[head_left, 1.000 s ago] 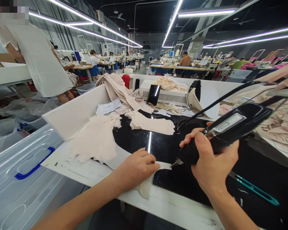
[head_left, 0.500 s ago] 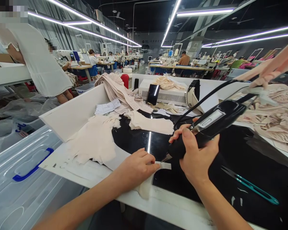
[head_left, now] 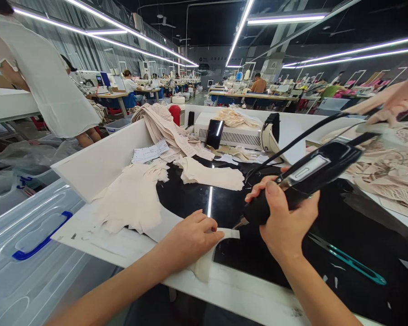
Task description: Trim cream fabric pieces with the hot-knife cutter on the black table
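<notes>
My right hand [head_left: 285,217] is closed around a black corded cutting tool [head_left: 313,174], its metal tip touching a narrow beige fabric strip [head_left: 229,234] on the glossy black work surface [head_left: 190,199]. My left hand [head_left: 190,237] lies knuckles-up on that strip, fingers curled and pressing it down close to the tip. The strip runs under the hand and hangs over the table's white front edge [head_left: 245,294].
Beige fabric pieces [head_left: 132,199] lie to the left, with more [head_left: 211,174] behind. Teal-handled snips [head_left: 347,259] rest at the right. A white machine box [head_left: 234,133], a phone [head_left: 214,134], lace fabric [head_left: 387,176] and another person's hand [head_left: 394,102] are beyond. A clear bin [head_left: 27,253] stands at left.
My right hand with the tool moved left towards my left hand, bringing the tip onto the strip, then eased slightly right. The left hand stayed put.
</notes>
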The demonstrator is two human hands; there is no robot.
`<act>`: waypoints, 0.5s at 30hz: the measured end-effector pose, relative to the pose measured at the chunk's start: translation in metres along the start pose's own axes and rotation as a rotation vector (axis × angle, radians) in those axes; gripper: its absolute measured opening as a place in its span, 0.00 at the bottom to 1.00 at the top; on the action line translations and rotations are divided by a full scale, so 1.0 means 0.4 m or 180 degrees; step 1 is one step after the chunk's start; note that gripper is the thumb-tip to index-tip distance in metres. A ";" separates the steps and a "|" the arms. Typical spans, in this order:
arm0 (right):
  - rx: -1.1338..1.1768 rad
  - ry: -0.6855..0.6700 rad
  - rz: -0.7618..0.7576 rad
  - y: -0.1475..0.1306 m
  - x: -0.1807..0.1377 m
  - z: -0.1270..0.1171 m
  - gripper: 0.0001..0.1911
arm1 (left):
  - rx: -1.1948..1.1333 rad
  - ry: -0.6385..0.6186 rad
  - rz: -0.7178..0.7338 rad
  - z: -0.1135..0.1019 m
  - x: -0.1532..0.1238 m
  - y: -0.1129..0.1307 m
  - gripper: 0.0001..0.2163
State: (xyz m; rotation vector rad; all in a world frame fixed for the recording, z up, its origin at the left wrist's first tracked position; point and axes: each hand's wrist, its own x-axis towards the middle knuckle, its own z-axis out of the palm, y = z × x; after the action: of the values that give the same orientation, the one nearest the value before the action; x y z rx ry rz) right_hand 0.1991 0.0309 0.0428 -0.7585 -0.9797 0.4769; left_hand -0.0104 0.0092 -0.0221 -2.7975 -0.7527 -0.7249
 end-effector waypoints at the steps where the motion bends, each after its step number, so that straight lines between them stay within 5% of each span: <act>1: -0.0025 -0.0016 -0.0007 0.003 -0.001 -0.002 0.27 | -0.0016 0.0004 -0.0008 0.000 -0.001 0.000 0.15; 15: 0.0197 -0.0148 0.0125 -0.026 -0.022 0.011 0.27 | -0.0199 -0.0152 -0.0094 0.002 -0.014 -0.010 0.12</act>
State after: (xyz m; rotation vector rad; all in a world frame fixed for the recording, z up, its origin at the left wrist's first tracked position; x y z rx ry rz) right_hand 0.1912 0.0199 0.0474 -0.7145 -0.9904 0.5587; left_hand -0.0161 0.0104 -0.0254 -2.8751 -0.7947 -0.7007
